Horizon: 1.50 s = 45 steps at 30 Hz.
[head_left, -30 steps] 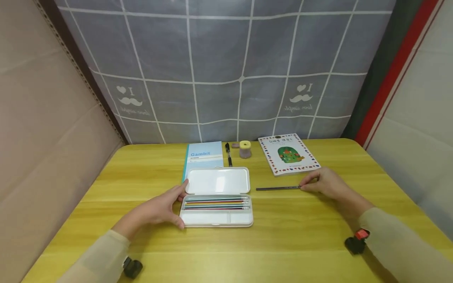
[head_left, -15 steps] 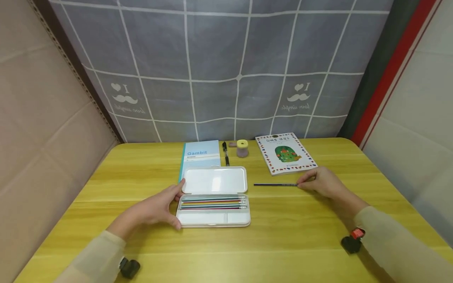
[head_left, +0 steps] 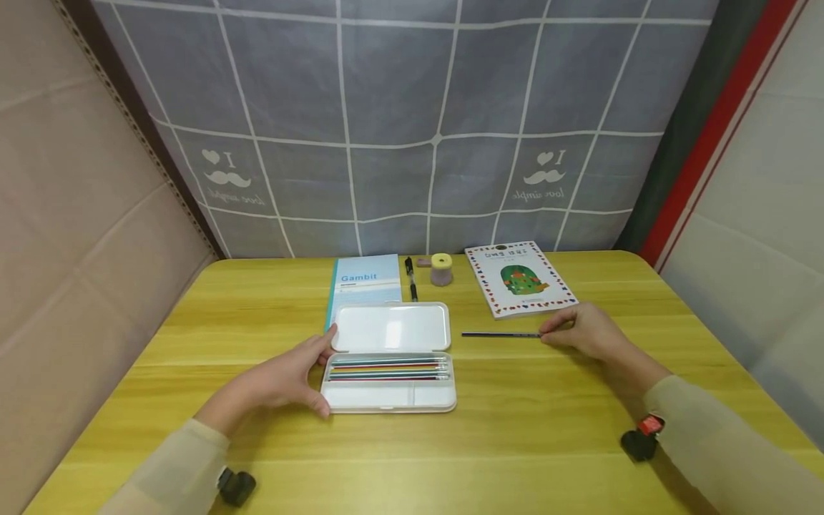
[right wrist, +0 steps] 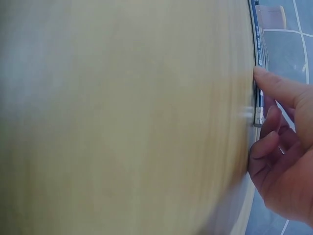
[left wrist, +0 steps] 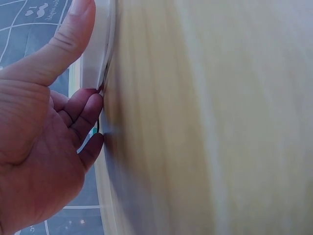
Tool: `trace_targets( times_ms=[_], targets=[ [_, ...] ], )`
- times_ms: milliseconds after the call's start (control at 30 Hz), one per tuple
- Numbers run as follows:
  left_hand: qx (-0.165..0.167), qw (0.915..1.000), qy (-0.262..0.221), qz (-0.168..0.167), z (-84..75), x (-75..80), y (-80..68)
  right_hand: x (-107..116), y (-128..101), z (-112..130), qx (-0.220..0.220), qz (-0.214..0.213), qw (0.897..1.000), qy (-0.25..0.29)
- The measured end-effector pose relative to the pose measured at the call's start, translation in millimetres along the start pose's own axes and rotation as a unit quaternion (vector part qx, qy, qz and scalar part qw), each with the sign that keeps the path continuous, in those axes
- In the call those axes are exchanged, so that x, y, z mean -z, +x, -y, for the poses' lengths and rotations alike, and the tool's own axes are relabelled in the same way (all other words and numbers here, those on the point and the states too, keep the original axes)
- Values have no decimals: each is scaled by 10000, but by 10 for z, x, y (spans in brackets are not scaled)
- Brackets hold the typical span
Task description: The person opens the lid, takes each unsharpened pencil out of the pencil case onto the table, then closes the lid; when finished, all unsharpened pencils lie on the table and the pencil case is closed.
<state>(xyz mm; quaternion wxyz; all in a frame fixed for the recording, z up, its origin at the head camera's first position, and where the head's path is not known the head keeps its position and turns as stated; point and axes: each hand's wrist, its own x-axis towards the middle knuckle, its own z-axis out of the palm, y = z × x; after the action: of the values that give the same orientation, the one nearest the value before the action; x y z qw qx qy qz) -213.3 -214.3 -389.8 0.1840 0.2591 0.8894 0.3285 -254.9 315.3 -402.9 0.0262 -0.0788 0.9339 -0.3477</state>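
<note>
An open white pencil case lies on the table, lid folded back. Several striped pencils fill its rear compartment; the front one shows bare white plastic. My left hand holds the case's left end, thumb at the front corner and fingers by the lid's edge. In the left wrist view, its fingers curl beside the case's side. To the right, my right hand pinches the end of a dark blue pencil, which points left, low over the tabletop. The right wrist view shows that pencil's end between thumb and fingers.
Behind the case lie a light blue notebook, partly under the lid, and a black pen. A yellow-topped sharpener-like item and a small brownish block stand near the back edge. A white illustrated book lies behind my right hand.
The pencil in my right hand has shifted slightly away from me, toward the book. My left hand stays on the pencil case. The head view has turned a little.
</note>
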Motion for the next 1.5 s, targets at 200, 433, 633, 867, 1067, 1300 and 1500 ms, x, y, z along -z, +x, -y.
trace_targets(
  times_ms=[200,433,633,867,1067,1300,1500],
  targets=[
    [-27,10000,-14,4,2,3,-9,1,-20,76,-59,-84,9997,232],
    [-14,10000,17,-24,1,6,-22,-117,-16,546,591,49,9979,248],
    [-105,9999,21,14,-7,-3,-9,-378,-30,890,849,232,9954,377],
    [-26,10000,-13,11,14,-8,1,-649,-54,1207,1154,177,9907,703],
    [28,10000,2,13,19,-6,-10,-889,-73,1330,1378,470,9844,984],
    [56,10000,4,33,12,-8,-11,-1088,-87,1418,1391,991,9795,1067],
    [76,10000,-14,17,4,-7,-21,-1173,-80,1444,1301,1078,9806,997]
  ],
)
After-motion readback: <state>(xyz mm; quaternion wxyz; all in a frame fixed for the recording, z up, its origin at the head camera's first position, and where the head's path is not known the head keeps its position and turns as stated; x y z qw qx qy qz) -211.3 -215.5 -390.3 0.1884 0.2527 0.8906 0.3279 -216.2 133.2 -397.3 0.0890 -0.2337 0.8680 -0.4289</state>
